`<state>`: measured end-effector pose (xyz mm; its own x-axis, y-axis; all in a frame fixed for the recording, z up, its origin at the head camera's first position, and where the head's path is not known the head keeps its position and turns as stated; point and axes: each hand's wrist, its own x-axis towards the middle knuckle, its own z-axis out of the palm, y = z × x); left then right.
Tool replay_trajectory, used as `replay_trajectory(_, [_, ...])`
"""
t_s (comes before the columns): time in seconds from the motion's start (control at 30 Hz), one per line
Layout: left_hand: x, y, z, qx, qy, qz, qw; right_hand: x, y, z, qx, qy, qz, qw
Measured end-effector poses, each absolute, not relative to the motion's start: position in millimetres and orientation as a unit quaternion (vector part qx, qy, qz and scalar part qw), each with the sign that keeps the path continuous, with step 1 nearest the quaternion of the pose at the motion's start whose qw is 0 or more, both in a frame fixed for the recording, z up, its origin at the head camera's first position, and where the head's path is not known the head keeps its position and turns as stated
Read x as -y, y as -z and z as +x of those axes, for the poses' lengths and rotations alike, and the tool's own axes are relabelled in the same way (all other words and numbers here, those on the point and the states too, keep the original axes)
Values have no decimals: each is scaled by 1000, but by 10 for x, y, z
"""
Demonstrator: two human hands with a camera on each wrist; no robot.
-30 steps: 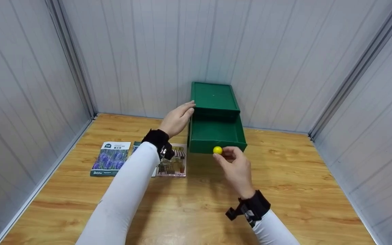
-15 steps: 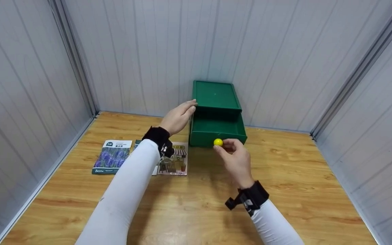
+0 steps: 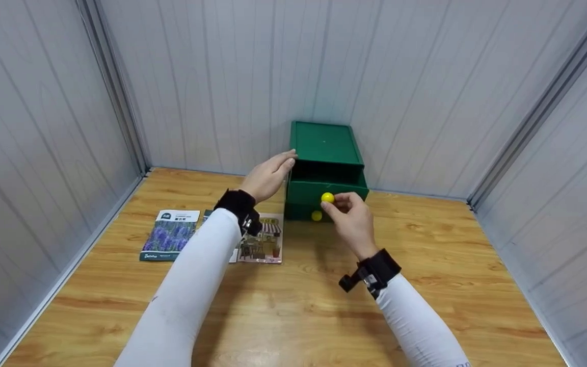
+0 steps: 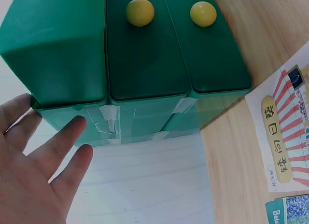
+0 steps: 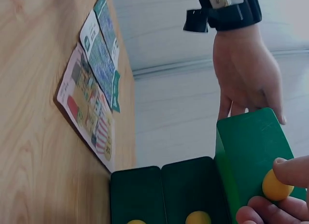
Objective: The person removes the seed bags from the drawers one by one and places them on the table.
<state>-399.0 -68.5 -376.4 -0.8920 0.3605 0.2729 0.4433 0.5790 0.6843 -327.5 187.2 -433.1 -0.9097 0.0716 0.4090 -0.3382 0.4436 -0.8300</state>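
A green drawer cabinet (image 3: 326, 141) stands by the back wall, its top drawer (image 3: 303, 192) partly pulled out. My right hand (image 3: 355, 221) pinches that drawer's round yellow knob (image 3: 327, 197) between thumb and fingers, as the right wrist view also shows around the same knob (image 5: 277, 186). My left hand (image 3: 269, 177) rests against the cabinet's upper left side with fingers extended. Below, another yellow knob (image 3: 316, 216) shows. In the left wrist view, the middle drawer's knob (image 4: 140, 12) and the bottom drawer's knob (image 4: 203, 14) sit on closed fronts.
Left of the cabinet lie a lavender-pictured packet (image 3: 170, 235), a second packet mostly behind my left forearm, and a card with a striped-awning shop (image 3: 265, 242). All lie flat on the wooden table (image 3: 283, 316). Pale panel walls (image 3: 232, 86) enclose the table at the back and sides.
The top drawer has slid inward, away from me, with my right hand moving along on its knob. A lower yellow knob has come into sight. My left hand has stayed at the cabinet's side.
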Motion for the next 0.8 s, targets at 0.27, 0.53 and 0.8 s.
replay_trajectory(0.27, [690, 3785, -3999, 892, 387, -227, 58, -1857, 4313, -3481, 818, -539, 89, 180])
replay_trajectory(0.53, [692, 3793, -3999, 895, 381, -225, 60, -1829, 4282, -3632, 822, -537, 77, 171])
replay_trajectory(0.8, [689, 3781, -3988, 897, 377, -222, 60, -1808, 4252, -3754, 831, -526, 78, 166])
